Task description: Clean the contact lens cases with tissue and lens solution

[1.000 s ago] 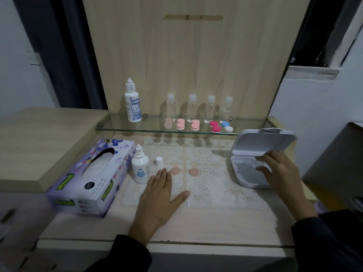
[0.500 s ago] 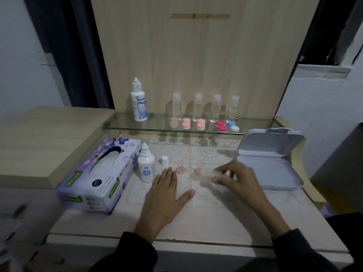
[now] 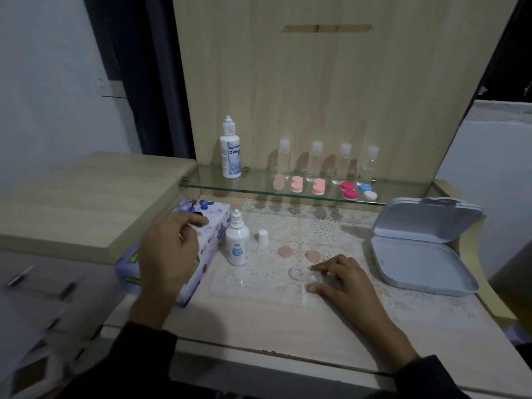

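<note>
The right hand (image 3: 342, 280) rests low on the lace mat (image 3: 325, 226) near the middle of the bench (image 3: 259, 321), with thumb and forefinger closed narrowly on one end of the clear lens case (image 3: 296, 273), which lies flat on the mat with its two wells uncovered. Just behind the case lie two loose pink lids (image 3: 285, 251), apart from each other, and further left stand a small white cap (image 3: 262, 237) and the uncapped solution bottle (image 3: 237, 246), upright. The left hand (image 3: 172, 249) is over the tissue box (image 3: 214, 210) at the bench's left edge, its fingers curled at the slot on top (whether they pinch a tissue cannot be told, since the hand covers the slot). To the right a white hinged box (image 3: 417, 254) sits with its lid raised. On the glass shelf (image 3: 259, 190) behind stand a larger solution bottle (image 3: 230, 151) and four small clear bottles (image 3: 316, 159), with pink, red and blue-and-white lens cases (image 3: 318, 187) in front of them.
</note>
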Demonstrator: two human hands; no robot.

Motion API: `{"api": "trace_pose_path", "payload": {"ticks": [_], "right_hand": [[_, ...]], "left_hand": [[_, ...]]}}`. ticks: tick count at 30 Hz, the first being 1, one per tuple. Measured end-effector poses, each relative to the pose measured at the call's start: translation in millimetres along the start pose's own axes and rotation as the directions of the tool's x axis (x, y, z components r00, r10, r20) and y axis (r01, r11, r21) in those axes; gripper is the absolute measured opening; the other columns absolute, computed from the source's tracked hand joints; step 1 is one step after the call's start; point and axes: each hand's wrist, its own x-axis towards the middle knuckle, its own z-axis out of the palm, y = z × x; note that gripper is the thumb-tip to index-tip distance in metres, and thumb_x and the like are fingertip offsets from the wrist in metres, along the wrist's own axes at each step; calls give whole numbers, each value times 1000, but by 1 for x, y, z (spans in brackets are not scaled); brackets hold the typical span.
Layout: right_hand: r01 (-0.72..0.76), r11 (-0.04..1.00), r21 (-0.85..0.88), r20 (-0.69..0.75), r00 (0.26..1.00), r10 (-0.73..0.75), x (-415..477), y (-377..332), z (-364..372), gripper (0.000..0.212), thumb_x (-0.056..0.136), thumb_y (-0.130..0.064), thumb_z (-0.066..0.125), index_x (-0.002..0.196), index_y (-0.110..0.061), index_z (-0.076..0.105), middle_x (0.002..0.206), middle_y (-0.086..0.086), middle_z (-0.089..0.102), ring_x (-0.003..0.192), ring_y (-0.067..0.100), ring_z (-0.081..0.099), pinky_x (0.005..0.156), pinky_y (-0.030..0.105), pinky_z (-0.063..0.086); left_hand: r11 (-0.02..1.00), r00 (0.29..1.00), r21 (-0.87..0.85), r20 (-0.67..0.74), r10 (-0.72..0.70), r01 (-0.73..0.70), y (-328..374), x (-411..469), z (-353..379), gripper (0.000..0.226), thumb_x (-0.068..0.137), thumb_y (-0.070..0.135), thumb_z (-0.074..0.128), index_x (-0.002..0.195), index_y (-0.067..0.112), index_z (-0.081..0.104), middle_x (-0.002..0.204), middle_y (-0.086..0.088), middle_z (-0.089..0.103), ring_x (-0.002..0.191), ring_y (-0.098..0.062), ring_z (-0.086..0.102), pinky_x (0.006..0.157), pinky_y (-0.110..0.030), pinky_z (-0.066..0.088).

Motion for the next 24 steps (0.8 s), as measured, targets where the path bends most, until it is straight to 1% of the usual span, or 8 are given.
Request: {"api": "trace_pose_path", "payload": {"ticks": [2,3,5,7,12,16,20,24], "right_hand": [[3,1000,2,0,1000,-3,0,1,0,35,72,-42,77,103,-29,71,94,-19,53,95,5,46,73,16,36],[1,1000,6,0,1000,-1,-1,1,1,34,71,-41,78,102,-29,71,94,-19,53,95,5,46,73,17,36],[7,1000,19,-9,1000,-6,-1,1,1,32,71,-40,79,100,-29,72,94,-18,55,95,6,48,74,20,38],[7,1000,26,-17,1000,-7,-1,0,1,29,71,-39,79,97,-30,72,93,-18,55,95,7,49,76,25,41],[10,999,34,-22,1000,-9,-2,0,0,28,70,-38,80,96,-30,72,92,-18,55,94,7,49,77,27,43],[4,1000,28,-17,1000,-3,-2,-1,0,30,70,-38,80,98,-29,73,93,-19,54,94,6,48,77,26,41],[10,1000,24,-17,1000,-9,-1,0,-1,30,71,-39,79,99,-27,73,92,-21,53,94,7,47,75,23,39],[18,999,27,-14,1000,-18,-2,0,-1,35,70,-46,75,99,-27,73,91,-19,54,93,8,48,74,23,39]], "left_hand": [[986,981,154,171,-87,60,-20,32,-3,30,87,3,48,96,18,73,100,-1,71,90,-25,63,74,-28,44],[970,942,243,323,-92,12,-29,44,-2,27,87,7,50,98,19,72,100,-2,70,90,-25,63,74,-27,43],[896,811,388,583,-57,-217,-46,60,2,18,83,16,55,86,20,72,93,-4,70,85,-25,61,73,-29,47],[818,760,468,647,-60,-334,-53,67,6,9,76,19,59,74,17,67,82,-7,67,77,-26,60,70,-36,50],[874,809,413,587,-41,-256,-46,70,8,16,75,7,66,77,20,75,87,-9,69,81,-25,62,74,-33,50],[902,834,395,546,-78,-174,-50,73,9,10,77,11,68,77,19,73,88,-7,70,83,-25,61,71,-28,42],[942,940,325,339,-34,-83,-49,73,3,9,82,15,62,84,21,69,84,-11,67,81,-35,61,70,-34,44],[952,991,296,129,34,-71,-36,66,-4,15,96,25,42,102,14,48,82,-15,59,77,-37,56,66,-39,39]]}}
